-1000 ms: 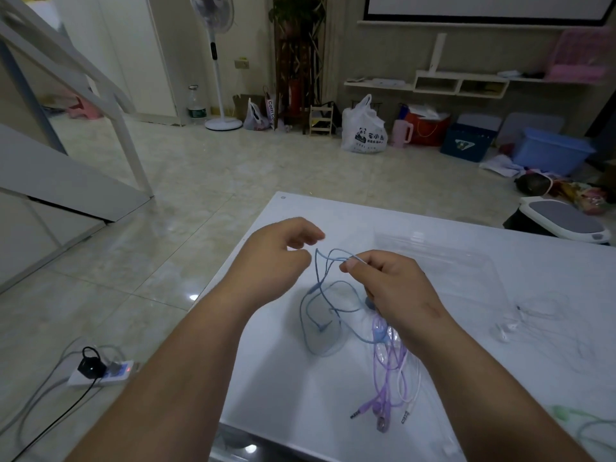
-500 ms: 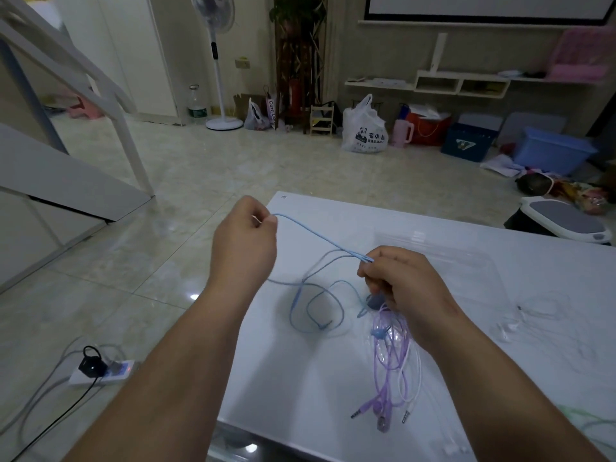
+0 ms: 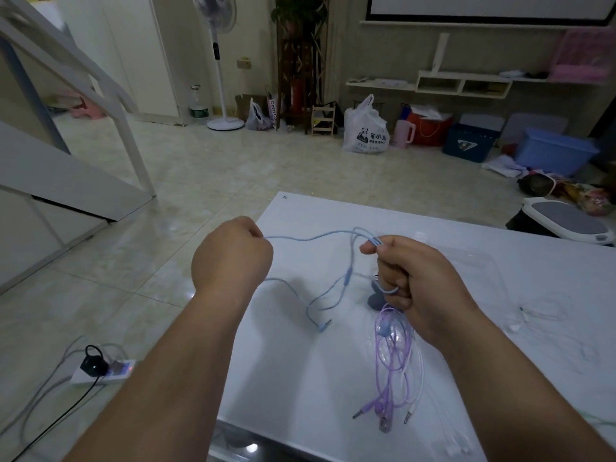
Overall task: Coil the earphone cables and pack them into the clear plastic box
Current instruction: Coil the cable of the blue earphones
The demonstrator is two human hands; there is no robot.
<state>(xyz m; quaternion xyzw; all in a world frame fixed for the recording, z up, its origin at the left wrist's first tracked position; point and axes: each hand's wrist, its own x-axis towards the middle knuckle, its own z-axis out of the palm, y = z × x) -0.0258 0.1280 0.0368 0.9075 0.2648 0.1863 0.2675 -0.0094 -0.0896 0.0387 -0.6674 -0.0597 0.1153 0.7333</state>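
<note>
A blue earphone cable (image 3: 311, 237) stretches between my hands above the white table (image 3: 300, 378). My left hand (image 3: 231, 255) pinches one part of it at the table's left edge. My right hand (image 3: 410, 275) grips the cable near its split, with a loop round one finger. The cable's plug end (image 3: 324, 325) hangs down to the tabletop. Purple and white earphone cables (image 3: 393, 371) lie bundled below my right hand. The clear plastic box (image 3: 480, 261) lies flat behind my right hand, faint against the table. A white earphone (image 3: 530, 315) lies to its right.
The table's left edge drops to a tiled floor with a power strip (image 3: 100, 371) and cords. A grey-topped white device (image 3: 570, 221) sits beyond the table's far right corner. Bags, bins and a standing fan (image 3: 221, 61) line the back wall.
My left hand has come back toward my right hand and lower, so the blue cable between them sags. My right hand rose a little, with more cable looped on its fingers.
</note>
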